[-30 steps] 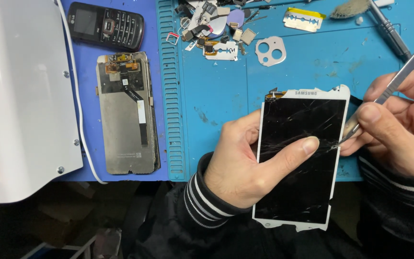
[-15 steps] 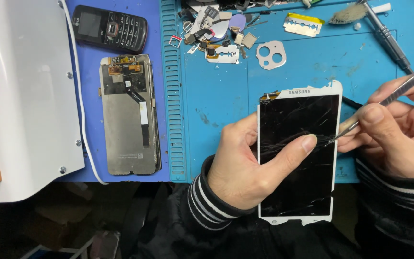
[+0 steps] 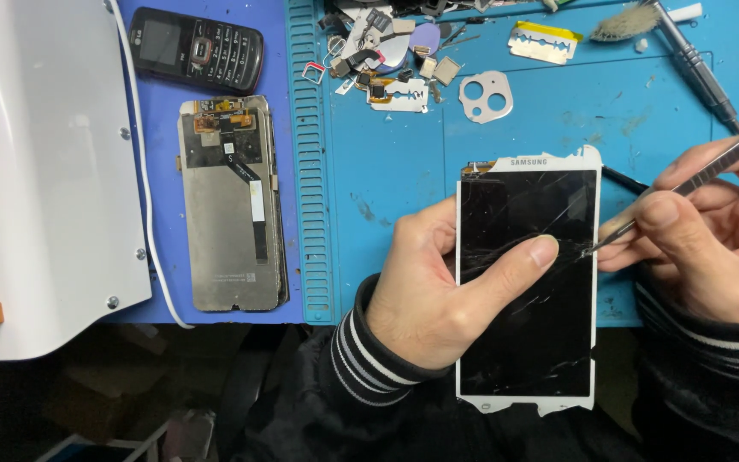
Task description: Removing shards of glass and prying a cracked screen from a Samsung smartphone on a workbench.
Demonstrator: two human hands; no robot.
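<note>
A: Start at the fingers. The left hand [image 3: 438,291] clasps the cracked phone screen [image 3: 528,282] from its left edge, thumb laid flat across the glossy black glass, tip near the right border.

B: And the right hand [image 3: 712,239] pinches a slim metal pry tool [image 3: 694,175], fingers clenched round the brushed steel shaft. Its fine tip meets the screen's right edge, just beside that thumb.

A: The screen sits at the centre right of the frame, upright in the grip, held over the blue work mat [image 3: 412,188]. White bezel, ragged at top and bottom, pale cracks spidering over the black panel.

B: Both cuffs are dark knit with pale stripes. Moving outward: a matte, faintly scuffed mat with a ribbed strip running down its left side.

A: At upper centre there is a heap of small parts [image 3: 378,51], plus a flat grey camera bezel [image 3: 486,96] with two round holes. A razor blade [image 3: 544,41] with a yellow edge lies nearby.

B: At upper right, a dark knurled screwdriver [image 3: 696,64] lies slanted, a bristly brush [image 3: 624,22] next to it.

A: Left of the ribbed strip, a bare display assembly [image 3: 231,205] lies face down, dull metal back, black flex cable. Above it lies a black keypad phone [image 3: 197,47].

B: At far left sits a smooth white housing [image 3: 36,171], with a white cable along its edge.
</note>
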